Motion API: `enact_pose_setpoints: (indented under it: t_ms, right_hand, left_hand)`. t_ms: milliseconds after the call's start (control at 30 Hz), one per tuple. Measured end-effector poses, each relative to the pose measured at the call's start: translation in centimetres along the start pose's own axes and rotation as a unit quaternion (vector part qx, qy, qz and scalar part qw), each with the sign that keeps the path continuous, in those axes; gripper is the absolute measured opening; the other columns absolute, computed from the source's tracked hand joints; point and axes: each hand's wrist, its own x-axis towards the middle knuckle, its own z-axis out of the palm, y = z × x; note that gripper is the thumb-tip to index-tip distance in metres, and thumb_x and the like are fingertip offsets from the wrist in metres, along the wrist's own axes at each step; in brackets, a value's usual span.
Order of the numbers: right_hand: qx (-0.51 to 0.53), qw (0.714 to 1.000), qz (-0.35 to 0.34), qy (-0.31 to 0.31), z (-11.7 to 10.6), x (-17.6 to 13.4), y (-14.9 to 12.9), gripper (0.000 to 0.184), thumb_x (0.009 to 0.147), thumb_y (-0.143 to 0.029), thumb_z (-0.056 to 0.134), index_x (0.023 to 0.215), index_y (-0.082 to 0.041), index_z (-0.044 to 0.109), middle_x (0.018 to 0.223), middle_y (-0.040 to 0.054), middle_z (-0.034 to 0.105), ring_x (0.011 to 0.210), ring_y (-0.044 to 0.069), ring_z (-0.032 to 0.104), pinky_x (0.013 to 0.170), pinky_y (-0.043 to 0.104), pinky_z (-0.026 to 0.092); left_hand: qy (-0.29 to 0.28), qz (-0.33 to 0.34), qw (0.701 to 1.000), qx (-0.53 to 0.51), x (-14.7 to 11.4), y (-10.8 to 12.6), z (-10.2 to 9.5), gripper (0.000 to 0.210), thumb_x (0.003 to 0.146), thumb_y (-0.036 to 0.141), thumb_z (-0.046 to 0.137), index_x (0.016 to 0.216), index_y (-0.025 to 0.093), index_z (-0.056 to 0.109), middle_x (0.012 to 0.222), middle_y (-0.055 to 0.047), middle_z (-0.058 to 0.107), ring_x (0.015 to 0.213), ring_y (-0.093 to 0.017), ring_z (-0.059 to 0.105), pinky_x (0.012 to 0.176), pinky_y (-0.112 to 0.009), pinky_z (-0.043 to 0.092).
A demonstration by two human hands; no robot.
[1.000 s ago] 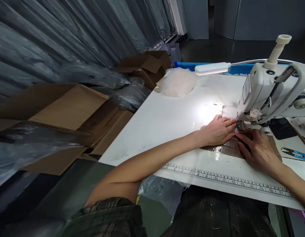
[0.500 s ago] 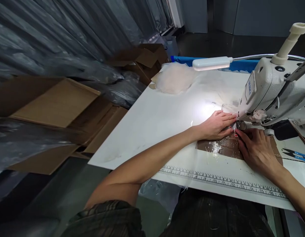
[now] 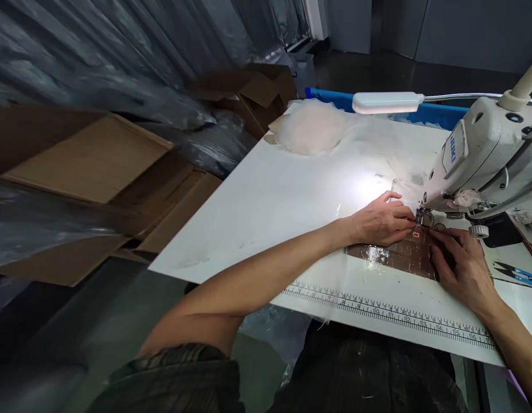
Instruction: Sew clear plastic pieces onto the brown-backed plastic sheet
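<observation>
Lamp (image 3: 387, 102) overhead, snips (image 3: 517, 273) right (cartons (image 3: 92, 172) left).

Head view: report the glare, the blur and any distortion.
Head view: the white bar lamp burns a glare patch into the white sewing table beside the left hand; the shiny brown taped patch glints; the brown cardboard boxes at left are smeared; the printed ruler strip bows slightly.

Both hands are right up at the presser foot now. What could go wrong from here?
The left hand and right hand have fingertips right beside the sewing machine needle area; a slip could bring a finger under it. The sheer fabric is thin and could bunch or feed crooked. The snips lie near the right wrist.
</observation>
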Motion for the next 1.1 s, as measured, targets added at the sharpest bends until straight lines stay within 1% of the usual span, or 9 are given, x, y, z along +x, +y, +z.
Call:
enact_pose_setpoints:
  t_ms: [167, 433, 633, 700, 800, 867, 933, 1033, 1100]
  right_hand:
    - [0.021, 0.999, 0.025, 0.006, 0.0, -0.5, -0.2, 0.028, 0.096, -0.032, 0.049, 0.114, -0.022, 0.068, 0.109, 0.0121, 0.062, 0.099, 0.028, 0.059, 0.086, 0.048, 0.048]
    - [0.036, 0.999, 0.038, 0.002, -0.2, -0.6, -0.4, 0.026, 0.095, -0.030, 0.049, 0.108, -0.023, 0.070, 0.108, 0.0119, 0.064, 0.099, 0.029, 0.059, 0.081, 0.047, 0.049]
    - [0.066, 0.996, 0.063, 0.005, -0.2, -0.8, 0.0, 0.027, 0.095, -0.032, 0.049, 0.108, -0.024, 0.071, 0.104, 0.0116, 0.063, 0.097, 0.028, 0.060, 0.084, 0.049, 0.052]
    - [0.070, 0.995, 0.072, 0.010, -0.1, -0.8, 0.1, 0.028, 0.095, -0.032, 0.048, 0.108, -0.023, 0.072, 0.101, 0.0113, 0.062, 0.095, 0.027, 0.061, 0.082, 0.048, 0.053]
    - [0.066, 0.995, 0.069, 0.010, 0.0, -0.7, 0.2, 0.029, 0.096, -0.033, 0.047, 0.107, -0.023, 0.072, 0.099, 0.0112, 0.061, 0.095, 0.027, 0.061, 0.082, 0.047, 0.053]
    - [0.059, 0.997, 0.059, 0.004, -0.1, -0.6, 0.1, 0.029, 0.096, -0.032, 0.047, 0.105, -0.021, 0.072, 0.098, 0.0118, 0.062, 0.096, 0.028, 0.060, 0.084, 0.049, 0.052]
    - [0.046, 0.998, 0.049, -0.005, -0.2, -0.5, 0.0, 0.029, 0.096, -0.031, 0.047, 0.104, -0.019, 0.072, 0.099, 0.0128, 0.062, 0.098, 0.029, 0.060, 0.085, 0.050, 0.051]
    - [0.028, 0.999, 0.032, -0.007, -0.3, -0.5, -0.1, 0.030, 0.096, -0.030, 0.046, 0.103, -0.018, 0.073, 0.099, 0.0135, 0.064, 0.097, 0.029, 0.060, 0.083, 0.049, 0.051]
    - [0.024, 1.000, 0.018, 0.000, -0.3, -0.5, 0.0, 0.031, 0.096, -0.030, 0.045, 0.102, -0.019, 0.073, 0.100, 0.0136, 0.064, 0.095, 0.029, 0.060, 0.081, 0.048, 0.051]
  left_hand:
    - [-0.005, -0.011, 1.000, -0.010, -0.1, -0.1, -0.2, 0.034, 0.099, 0.029, 0.037, 0.107, 0.024, 0.070, 0.113, -0.004, 0.070, 0.088, -0.017, 0.062, 0.091, -0.039, 0.037]
    - [-0.004, -0.052, 0.998, -0.042, -0.2, -0.6, 0.0, 0.032, 0.094, 0.023, 0.044, 0.114, 0.025, 0.070, 0.122, -0.006, 0.069, 0.097, -0.019, 0.064, 0.098, -0.042, 0.040]
    - [0.018, -0.072, 0.995, -0.069, -0.2, -1.1, 0.3, 0.031, 0.095, 0.022, 0.044, 0.115, 0.024, 0.068, 0.122, -0.005, 0.069, 0.106, -0.017, 0.065, 0.104, -0.041, 0.041]
    - [0.037, -0.095, 0.994, -0.045, -0.2, -0.8, 0.4, 0.030, 0.097, 0.027, 0.045, 0.117, 0.023, 0.066, 0.128, -0.008, 0.065, 0.113, -0.019, 0.062, 0.106, -0.045, 0.040]
    - [0.083, -0.172, 0.981, 0.013, -0.1, -0.5, 0.5, 0.037, 0.100, 0.034, 0.039, 0.131, 0.018, 0.055, 0.143, -0.015, 0.052, 0.128, -0.026, 0.052, 0.108, -0.054, 0.035]
    - [0.059, -0.191, 0.980, 0.027, 0.3, -0.9, 0.5, 0.041, 0.102, 0.034, 0.035, 0.136, 0.016, 0.049, 0.147, -0.017, 0.047, 0.133, -0.029, 0.047, 0.109, -0.058, 0.033]
    - [-0.004, -0.167, 0.986, 0.025, 0.9, -1.9, 0.4, 0.041, 0.102, 0.033, 0.034, 0.135, 0.014, 0.050, 0.144, -0.018, 0.049, 0.134, -0.032, 0.046, 0.109, -0.057, 0.032]
    - [-0.079, -0.120, 0.990, 0.010, 2.3, -4.0, -0.1, 0.041, 0.101, 0.033, 0.033, 0.130, 0.014, 0.055, 0.136, -0.017, 0.056, 0.131, -0.031, 0.048, 0.110, -0.050, 0.033]
    - [-0.106, -0.113, 0.988, -0.006, 3.3, -5.2, -0.6, 0.040, 0.101, 0.034, 0.034, 0.131, 0.018, 0.056, 0.135, -0.014, 0.058, 0.131, -0.028, 0.049, 0.111, -0.046, 0.033]
